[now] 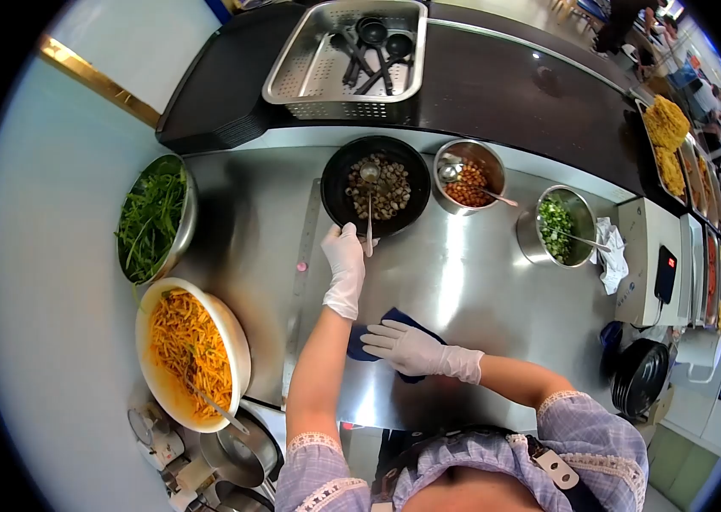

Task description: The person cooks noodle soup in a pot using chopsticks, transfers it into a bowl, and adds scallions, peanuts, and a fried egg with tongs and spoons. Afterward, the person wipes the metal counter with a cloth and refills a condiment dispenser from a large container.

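Note:
My left hand (345,266), in a white glove, is closed at the near rim of a black bowl (332,192) holding small pale brown pieces. A metal spoon (370,209) rests in the bowl, its handle sticking out past the rim beside my fingers. My right hand (411,348), gloved too, lies flat with fingers extended on a folded dark blue cloth (425,321) on the steel counter (488,299).
Leafy greens fill a metal bowl (183,224); shredded orange food fills a white bowl (239,333). Metal pots of brown nuts or beans (468,185) and chopped greens (556,226) stand right. A perforated tray (309,85) of black ladles sits behind. Stacked black plates (640,375) are far right.

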### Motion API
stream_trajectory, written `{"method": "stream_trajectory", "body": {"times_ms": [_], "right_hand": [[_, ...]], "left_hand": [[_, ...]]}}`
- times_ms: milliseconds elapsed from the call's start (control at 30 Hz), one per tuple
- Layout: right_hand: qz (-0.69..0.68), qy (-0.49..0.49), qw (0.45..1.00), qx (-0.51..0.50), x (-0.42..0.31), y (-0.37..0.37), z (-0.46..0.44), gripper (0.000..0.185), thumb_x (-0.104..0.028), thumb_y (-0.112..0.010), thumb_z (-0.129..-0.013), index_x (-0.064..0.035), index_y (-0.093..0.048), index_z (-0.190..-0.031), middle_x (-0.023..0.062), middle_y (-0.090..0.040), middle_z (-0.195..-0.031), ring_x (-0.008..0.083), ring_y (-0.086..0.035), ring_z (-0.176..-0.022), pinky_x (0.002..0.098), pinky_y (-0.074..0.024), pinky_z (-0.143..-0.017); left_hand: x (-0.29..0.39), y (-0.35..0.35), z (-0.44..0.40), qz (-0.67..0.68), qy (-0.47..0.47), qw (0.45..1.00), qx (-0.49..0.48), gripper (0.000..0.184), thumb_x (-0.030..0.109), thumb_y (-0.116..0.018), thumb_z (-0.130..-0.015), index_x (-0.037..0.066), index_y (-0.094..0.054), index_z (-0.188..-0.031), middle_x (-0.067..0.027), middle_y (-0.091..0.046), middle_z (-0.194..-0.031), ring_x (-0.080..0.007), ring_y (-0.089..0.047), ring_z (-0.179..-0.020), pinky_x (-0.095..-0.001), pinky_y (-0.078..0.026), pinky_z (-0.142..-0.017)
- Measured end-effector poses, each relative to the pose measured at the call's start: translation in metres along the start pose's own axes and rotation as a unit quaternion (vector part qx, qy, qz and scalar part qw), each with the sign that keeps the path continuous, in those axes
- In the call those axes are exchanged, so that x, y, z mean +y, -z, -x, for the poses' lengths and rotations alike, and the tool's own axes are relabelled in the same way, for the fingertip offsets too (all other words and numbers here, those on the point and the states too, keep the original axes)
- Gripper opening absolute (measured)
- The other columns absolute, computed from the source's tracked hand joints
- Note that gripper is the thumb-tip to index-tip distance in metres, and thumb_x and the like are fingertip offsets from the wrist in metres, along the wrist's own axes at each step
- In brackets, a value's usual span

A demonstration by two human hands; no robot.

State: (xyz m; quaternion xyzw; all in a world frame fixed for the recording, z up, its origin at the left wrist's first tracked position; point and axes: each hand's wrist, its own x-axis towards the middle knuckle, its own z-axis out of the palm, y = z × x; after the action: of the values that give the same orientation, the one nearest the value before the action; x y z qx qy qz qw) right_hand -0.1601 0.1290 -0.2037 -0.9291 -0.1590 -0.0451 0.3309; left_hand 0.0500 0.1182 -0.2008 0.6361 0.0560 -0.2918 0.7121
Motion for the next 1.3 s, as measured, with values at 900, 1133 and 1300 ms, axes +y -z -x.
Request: {"method": "stream_trajectory", "body": {"times_ms": [900,1133,1300], "right_hand": [[0.042,-0.041,0.998,-0.030,-0.021,0.022,0.025,0.045,-0.018,-0.068,-0.076,-0.0099,-0.058,-0.119,0.0149,-0.048,-0.133,0.0355,-0.042,-0.126,0.0485,-0.0329,-0.105],[0.069,-0.052,0.993,0.084,0.015,-0.017,-0.023,0.031,-0.012,-0.068,-0.073,-0.0082,-0.059,-0.103,0.0133,-0.051,-0.127,0.0362,-0.046,-0.119,0.0482,-0.0380,-0.098],[-0.073,-0.072,0.952,0.288,0.009,0.022,-0.092,0.023,0.004,-0.062,-0.072,-0.0058,-0.056,-0.092,0.0149,-0.056,-0.112,0.0347,-0.052,-0.106,0.0418,-0.0439,-0.090]], "left_hand": [[-0.012,0.229,0.121,-0.671,-0.044,0.723,0.159,0.038,0.022,-0.074,-0.070,0.006,-0.062,-0.102,-0.0136,-0.064,-0.096,-0.0320,-0.062,-0.092,-0.0426,-0.049,-0.082],[-0.012,0.236,0.120,-0.645,-0.056,0.753,0.118,0.021,0.023,-0.072,-0.071,0.008,-0.064,-0.085,-0.0135,-0.064,-0.089,-0.0323,-0.063,-0.086,-0.0433,-0.050,-0.077],[-0.033,0.230,0.138,-0.639,-0.139,0.748,0.112,0.014,0.018,-0.065,-0.079,0.012,-0.060,-0.090,-0.0101,-0.062,-0.084,-0.0321,-0.062,-0.083,-0.0428,-0.050,-0.069]]}}
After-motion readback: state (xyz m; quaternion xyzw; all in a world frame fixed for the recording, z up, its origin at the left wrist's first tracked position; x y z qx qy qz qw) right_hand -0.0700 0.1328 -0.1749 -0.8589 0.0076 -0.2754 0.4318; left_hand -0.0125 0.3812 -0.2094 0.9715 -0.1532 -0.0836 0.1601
